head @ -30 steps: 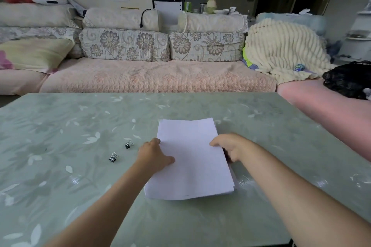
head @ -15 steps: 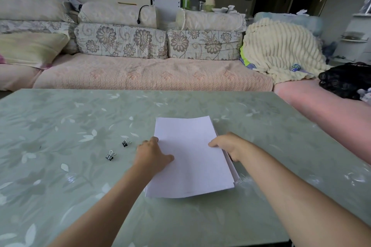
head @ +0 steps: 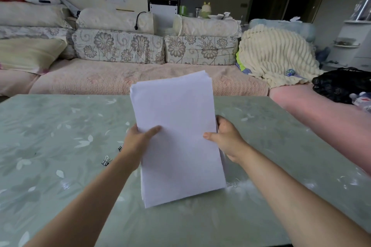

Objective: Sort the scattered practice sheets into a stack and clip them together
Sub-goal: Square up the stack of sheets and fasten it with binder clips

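A stack of white sheets (head: pixel 176 132) stands nearly upright, its bottom edge down near the green table (head: pixel 60 126). My left hand (head: pixel 138 140) grips the stack's left edge, thumb on the front. Along the right edge my right hand (head: pixel 226 138) holds it the same way. Two small black binder clips lie on the table to the left: one (head: pixel 106 161) in plain view, the other (head: pixel 120 148) partly hidden behind my left wrist.
A sofa (head: pixel 128 78) with floral cushions runs along the table's far edge. A cream blanket (head: pixel 275 56) and a black bag (head: pixel 341 84) sit at the right on a pink seat.
The stack lay flat on the table under both hands; now both hands have lifted it upright, gripping its side edges.
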Motion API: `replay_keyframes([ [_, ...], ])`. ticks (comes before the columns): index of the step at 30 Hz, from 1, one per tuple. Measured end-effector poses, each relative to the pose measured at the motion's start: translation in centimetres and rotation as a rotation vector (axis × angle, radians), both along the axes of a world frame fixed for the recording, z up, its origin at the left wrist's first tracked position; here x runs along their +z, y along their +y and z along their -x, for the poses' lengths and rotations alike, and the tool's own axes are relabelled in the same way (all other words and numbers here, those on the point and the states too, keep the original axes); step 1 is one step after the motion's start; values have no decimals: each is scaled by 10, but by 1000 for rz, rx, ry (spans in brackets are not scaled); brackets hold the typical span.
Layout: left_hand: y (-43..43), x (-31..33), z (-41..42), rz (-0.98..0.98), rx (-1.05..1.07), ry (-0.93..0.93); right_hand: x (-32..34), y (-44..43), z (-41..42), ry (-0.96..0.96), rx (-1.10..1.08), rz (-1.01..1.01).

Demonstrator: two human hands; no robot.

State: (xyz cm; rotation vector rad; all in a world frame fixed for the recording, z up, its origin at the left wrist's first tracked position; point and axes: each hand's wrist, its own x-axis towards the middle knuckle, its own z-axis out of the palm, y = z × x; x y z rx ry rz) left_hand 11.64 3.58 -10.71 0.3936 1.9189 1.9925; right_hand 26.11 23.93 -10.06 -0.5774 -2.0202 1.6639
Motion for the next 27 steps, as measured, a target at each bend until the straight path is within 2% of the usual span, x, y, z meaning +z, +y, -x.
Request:
replay_keyframes([
  [6,2,38,-29,-201,134,334,20,-8,-5,141,-37,-136],
  [9,0,45,-38,-194,138,441,25,-7,-9,128,-38,-140],
  [12,-5,35,-43,-198,119,429,24,-9,-14,74,-37,-114],
  [17,-11,36,-39,-221,118,351,27,-16,-12,134,-65,-38],
  [20,-13,40,-44,-203,148,390,24,-26,-9,94,-54,-56],
  [23,-17,35,-45,-160,93,433,27,-25,-9,92,-76,-28],
  [27,-21,36,-44,-159,45,438,32,-25,-9,169,-152,8],
])
